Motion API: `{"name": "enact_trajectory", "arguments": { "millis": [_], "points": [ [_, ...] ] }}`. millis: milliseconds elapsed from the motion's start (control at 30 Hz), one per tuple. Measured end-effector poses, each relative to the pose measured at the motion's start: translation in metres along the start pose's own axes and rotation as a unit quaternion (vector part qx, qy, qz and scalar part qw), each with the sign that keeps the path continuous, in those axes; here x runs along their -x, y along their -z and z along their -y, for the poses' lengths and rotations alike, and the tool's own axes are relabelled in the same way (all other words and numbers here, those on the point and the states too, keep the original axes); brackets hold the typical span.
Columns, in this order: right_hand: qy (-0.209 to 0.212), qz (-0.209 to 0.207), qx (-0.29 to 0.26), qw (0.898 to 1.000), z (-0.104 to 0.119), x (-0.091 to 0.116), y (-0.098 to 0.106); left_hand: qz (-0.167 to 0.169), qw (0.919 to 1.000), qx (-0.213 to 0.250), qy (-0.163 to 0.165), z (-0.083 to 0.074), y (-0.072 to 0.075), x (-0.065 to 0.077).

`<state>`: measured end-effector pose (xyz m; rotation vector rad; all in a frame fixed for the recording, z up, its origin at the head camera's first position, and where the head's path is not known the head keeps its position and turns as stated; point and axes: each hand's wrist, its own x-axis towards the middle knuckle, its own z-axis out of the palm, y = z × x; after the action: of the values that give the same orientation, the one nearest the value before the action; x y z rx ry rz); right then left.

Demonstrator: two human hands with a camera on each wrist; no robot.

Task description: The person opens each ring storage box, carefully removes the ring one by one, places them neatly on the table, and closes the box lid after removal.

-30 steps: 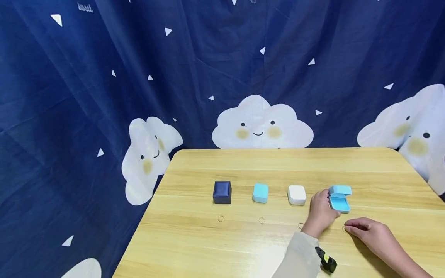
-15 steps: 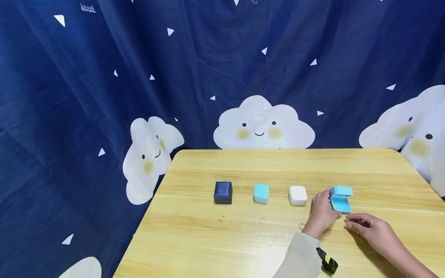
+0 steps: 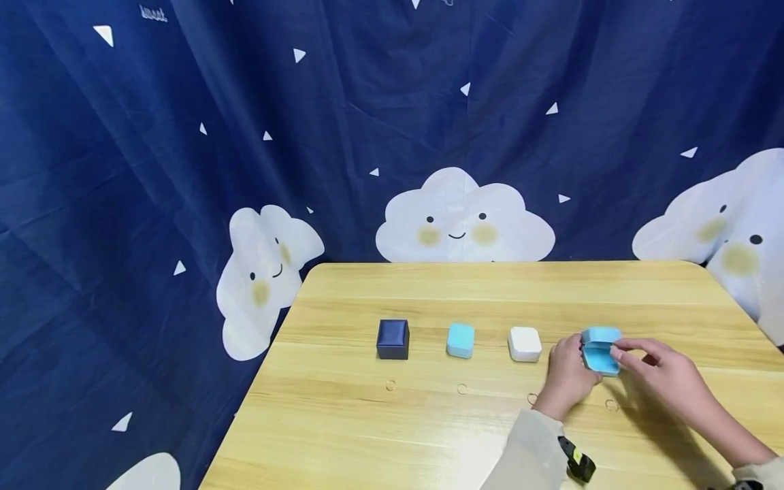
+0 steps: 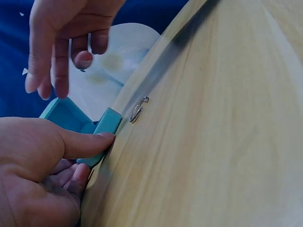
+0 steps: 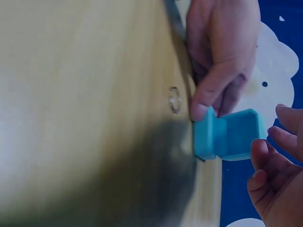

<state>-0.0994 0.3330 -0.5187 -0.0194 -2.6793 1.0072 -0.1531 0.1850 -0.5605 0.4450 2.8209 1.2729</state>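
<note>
A light blue ring box [image 3: 602, 362] stands with its lid raised on the right part of the table. My left hand [image 3: 566, 378] grips its base from the left side, thumb at the front, as the left wrist view shows. Over the box, my right hand [image 3: 664, 374] has its fingertips at the edge of the raised lid [image 5: 241, 135]; whether they touch it, I cannot tell. Its fingers are loosely bent with nothing seen between them. A thin silver ring [image 5: 175, 100] lies on the table in front of the box.
Left of the open box stand a white box [image 3: 524, 344], a smaller light blue box [image 3: 461, 340] and a dark blue box [image 3: 393, 339], all closed. Rings lie before them: one ring [image 3: 531, 398], another ring [image 3: 462, 389] and a third ring [image 3: 390, 385]. A dark blue curtain [image 3: 343, 136] hangs behind.
My right hand has moved from the ring on the table up and away to the open box's lid. The ring stays on the table. My left hand keeps its hold.
</note>
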Motion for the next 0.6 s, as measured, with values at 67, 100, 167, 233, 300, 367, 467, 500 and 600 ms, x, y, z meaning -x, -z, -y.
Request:
{"name": "enact_trajectory", "arguments": {
  "millis": [67, 100, 167, 233, 300, 367, 467, 500, 600],
  "points": [
    [-0.002, -0.004, -0.004, 1.000, 0.001, -0.006, 0.003, -0.001, 1.0000, -0.002, -0.002, 0.000, 0.001, 0.000],
    [-0.004, -0.004, -0.008, 1.000, 0.001, -0.009, 0.003, -0.002, 1.0000, -0.002, -0.001, 0.000, 0.000, 0.000],
    [-0.008, -0.005, -0.017, 1.000, 0.000, -0.014, 0.003, -0.003, 1.0000, -0.004, 0.000, 0.000, 0.000, -0.001],
    [-0.013, -0.005, -0.028, 1.000, -0.003, -0.019, 0.002, -0.003, 1.0000, -0.005, 0.002, 0.000, 0.000, -0.001],
    [-0.020, 0.000, -0.041, 0.999, -0.007, -0.022, 0.001, -0.004, 1.0000, -0.007, 0.002, 0.000, -0.001, -0.001],
    [-0.024, 0.010, -0.055, 0.998, -0.011, -0.025, -0.001, -0.004, 0.9999, -0.012, 0.002, 0.000, -0.002, -0.001],
    [-0.032, 0.032, -0.078, 0.996, -0.018, -0.029, -0.003, -0.002, 0.9999, -0.014, 0.004, -0.001, -0.002, -0.002],
    [-0.035, 0.040, -0.084, 0.995, -0.020, -0.030, -0.004, -0.002, 0.9999, -0.015, 0.005, -0.001, -0.001, -0.002],
    [-0.054, 0.061, -0.096, 0.992, -0.026, -0.032, -0.006, 0.000, 0.9998, -0.019, 0.005, -0.001, -0.001, -0.003]
  ]
}}
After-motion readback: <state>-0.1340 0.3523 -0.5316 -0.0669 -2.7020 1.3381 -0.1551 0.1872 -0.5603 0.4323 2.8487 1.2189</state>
